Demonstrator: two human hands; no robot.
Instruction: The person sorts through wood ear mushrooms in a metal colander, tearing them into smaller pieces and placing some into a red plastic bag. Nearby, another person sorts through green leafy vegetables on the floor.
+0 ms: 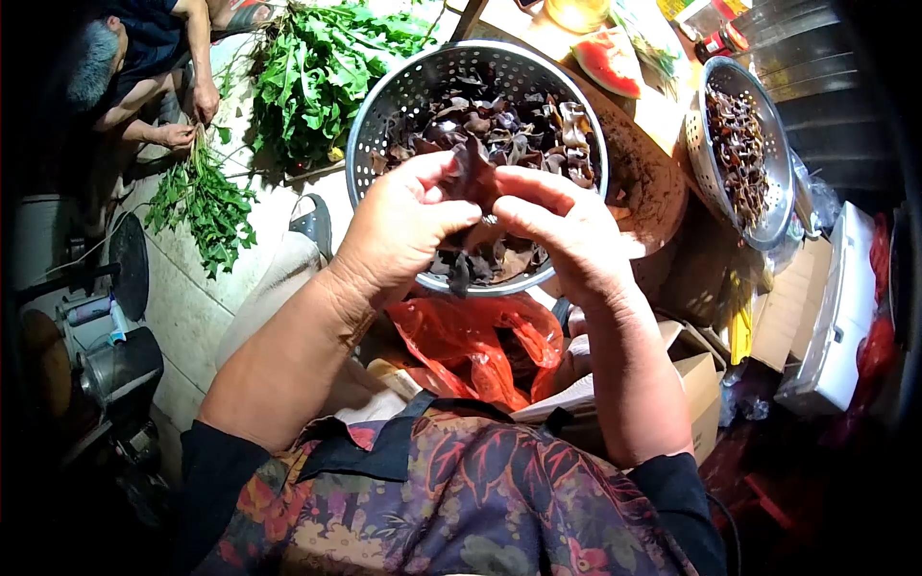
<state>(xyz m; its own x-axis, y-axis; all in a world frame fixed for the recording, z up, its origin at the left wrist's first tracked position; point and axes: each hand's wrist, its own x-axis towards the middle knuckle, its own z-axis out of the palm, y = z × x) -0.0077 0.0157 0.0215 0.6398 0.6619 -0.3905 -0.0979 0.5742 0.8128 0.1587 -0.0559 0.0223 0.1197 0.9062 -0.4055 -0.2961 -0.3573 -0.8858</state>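
Over a large metal colander (359, 158) I hold a dark, wrinkled piece of fungus (473, 178) between both hands. My left hand (408, 216) pinches its left side with thumb and fingers. The fingers of my right hand (562, 226) are closed on its right side. Many similar dark brown pieces (509, 130) fill the colander below, partly hidden by my hands. An open red plastic bag (451, 346) lies beneath the colander, near my lap.
A second colander (715, 144) of dark pieces stands at the right, near a watermelon slice (609, 65) and a jar (720, 42). Leafy greens (322, 77) lie at the upper left, where another person's hands (187, 125) hold a green bunch (202, 202). A white box (840, 317) is far right.
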